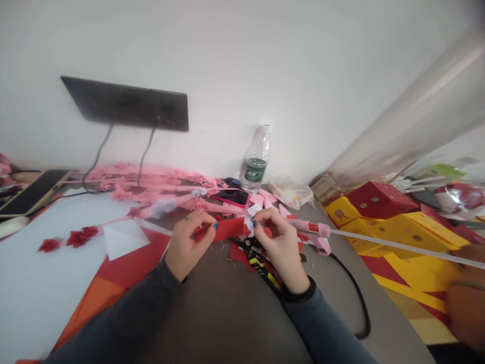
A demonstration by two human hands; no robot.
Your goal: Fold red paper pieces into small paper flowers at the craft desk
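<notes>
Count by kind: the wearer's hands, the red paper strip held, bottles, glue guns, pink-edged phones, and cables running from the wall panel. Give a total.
Left hand and right hand: 2
Red paper strip: 1
Bottle: 1
Glue gun: 1
Pink-edged phone: 1
Cables from the wall panel: 2
Total: 8

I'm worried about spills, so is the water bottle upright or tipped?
Upright: the bottle stands by the wall, its white cap at the top.
</notes>
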